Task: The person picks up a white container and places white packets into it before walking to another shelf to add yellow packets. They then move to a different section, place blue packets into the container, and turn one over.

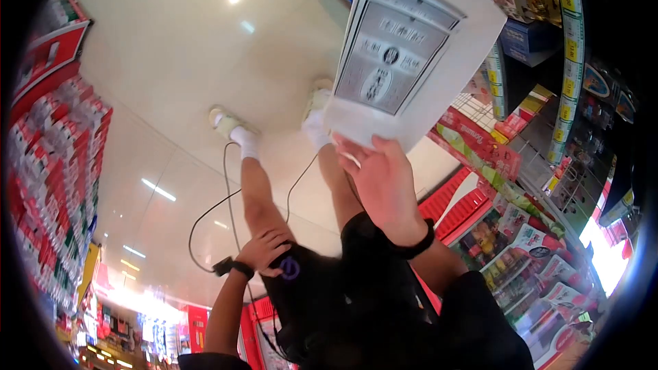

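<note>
A large white box (419, 106) with a grey printed label fills the upper right, tilted in my view and overlapping one of my feet. My right hand (385, 181) is at its lower edge, palm in sight, thumb and half-bent fingers apart. The fingertips come right up to the box's edge, not wrapped round it. On the left, my left hand (264, 250) lies on my thigh at the hem of the black shorts (308, 294), fingers stretched out. A black band (242, 269) with a small dark device and a cable is on the left wrist.
Shelves with price strips (570, 62) and packaged goods stand on the right, above a red crate (456, 205). Stacked red and white packages (58, 164) line the left. A thin black cable (205, 216) loops over the shiny tiled floor (157, 96) near my legs.
</note>
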`<action>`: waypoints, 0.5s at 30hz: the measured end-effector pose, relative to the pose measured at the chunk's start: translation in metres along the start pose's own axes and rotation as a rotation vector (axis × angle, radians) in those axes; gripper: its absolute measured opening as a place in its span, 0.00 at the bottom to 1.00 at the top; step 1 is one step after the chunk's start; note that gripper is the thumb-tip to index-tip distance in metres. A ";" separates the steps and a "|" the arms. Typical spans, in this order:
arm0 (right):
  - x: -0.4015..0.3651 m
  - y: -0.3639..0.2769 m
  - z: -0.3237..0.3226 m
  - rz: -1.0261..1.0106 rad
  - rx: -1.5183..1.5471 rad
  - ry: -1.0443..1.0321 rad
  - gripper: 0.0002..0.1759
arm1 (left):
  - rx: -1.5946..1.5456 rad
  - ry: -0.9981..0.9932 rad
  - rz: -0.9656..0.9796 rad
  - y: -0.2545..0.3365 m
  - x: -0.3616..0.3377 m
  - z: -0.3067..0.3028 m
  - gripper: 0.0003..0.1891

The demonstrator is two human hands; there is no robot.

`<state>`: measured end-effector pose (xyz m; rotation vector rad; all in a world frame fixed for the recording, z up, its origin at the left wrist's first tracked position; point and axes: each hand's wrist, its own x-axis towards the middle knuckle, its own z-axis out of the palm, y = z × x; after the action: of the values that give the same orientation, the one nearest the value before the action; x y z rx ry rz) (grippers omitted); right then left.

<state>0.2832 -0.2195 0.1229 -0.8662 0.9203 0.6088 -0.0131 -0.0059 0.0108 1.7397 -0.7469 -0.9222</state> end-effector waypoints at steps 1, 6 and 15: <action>-0.014 0.007 -0.001 0.051 -0.039 0.003 0.24 | -0.038 0.055 -0.026 0.003 0.002 0.001 0.33; -0.087 0.013 0.016 0.194 -0.317 -0.084 0.21 | -0.413 0.571 -0.587 0.059 0.028 -0.073 0.17; -0.179 -0.012 0.083 0.377 -0.694 -0.358 0.20 | -1.089 1.078 -0.115 0.202 -0.012 -0.201 0.69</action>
<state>0.2405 -0.1719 0.3103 -1.1507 0.5383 1.4129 0.1383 0.0351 0.2490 1.0022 0.5165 -0.2143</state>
